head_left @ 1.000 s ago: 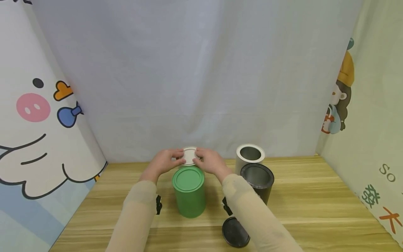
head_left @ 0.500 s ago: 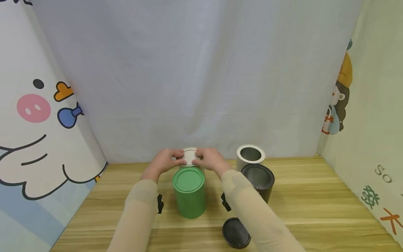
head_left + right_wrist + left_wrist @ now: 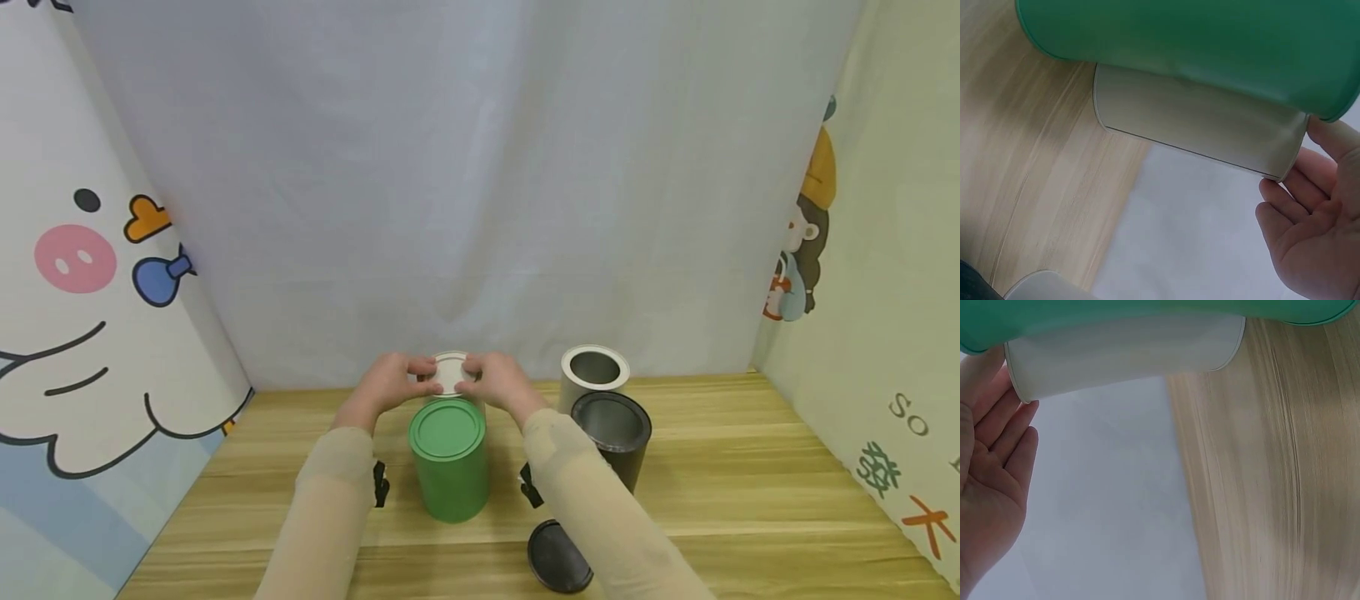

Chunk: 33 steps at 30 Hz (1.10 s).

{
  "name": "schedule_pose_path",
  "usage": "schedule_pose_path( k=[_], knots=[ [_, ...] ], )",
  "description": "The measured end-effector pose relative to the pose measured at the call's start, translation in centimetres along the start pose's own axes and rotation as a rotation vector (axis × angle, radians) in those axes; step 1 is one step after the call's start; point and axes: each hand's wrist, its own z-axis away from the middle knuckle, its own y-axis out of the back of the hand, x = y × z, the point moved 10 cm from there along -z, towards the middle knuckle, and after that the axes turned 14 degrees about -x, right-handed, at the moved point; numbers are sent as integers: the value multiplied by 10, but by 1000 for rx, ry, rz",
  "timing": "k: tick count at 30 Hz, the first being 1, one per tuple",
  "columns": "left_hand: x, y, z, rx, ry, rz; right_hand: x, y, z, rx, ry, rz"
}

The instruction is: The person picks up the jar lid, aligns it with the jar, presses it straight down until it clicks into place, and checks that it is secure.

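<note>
A white lid (image 3: 451, 374) sits at the top of a white can (image 3: 1197, 122) that stands upright behind a green can (image 3: 452, 483). From the left, my left hand (image 3: 386, 385) grips the lid's edge, thumb at the near side and fingers farther back. My right hand (image 3: 506, 383) holds the opposite edge in the same way. Both wrist views show fingertips at the white can's top rim; the green can hides part of its body. Whether the lid is fully seated cannot be told. A green lid (image 3: 450, 429) covers the green can.
To the right stand an uncovered white can (image 3: 570, 398) and, just in front of it, an uncovered black can (image 3: 626, 467). A black lid (image 3: 558, 557) lies on the wooden table (image 3: 750, 483), partly under my right sleeve. A pale curtain (image 3: 480, 208) hangs behind.
Both hands stay at the white lid's edges with barely any motion. The whole view shifts very slightly; the cans and the black lid keep their places.
</note>
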Motion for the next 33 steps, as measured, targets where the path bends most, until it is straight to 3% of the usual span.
schedule_pose_path(
  k=[16,33],
  knots=[
    [-3,-1,1,-14,32,15,13,-3,0,28,-39,-163],
    [-3,-1,-1,-21,47,11,11,-3,0,18,-54,-122]
  ],
)
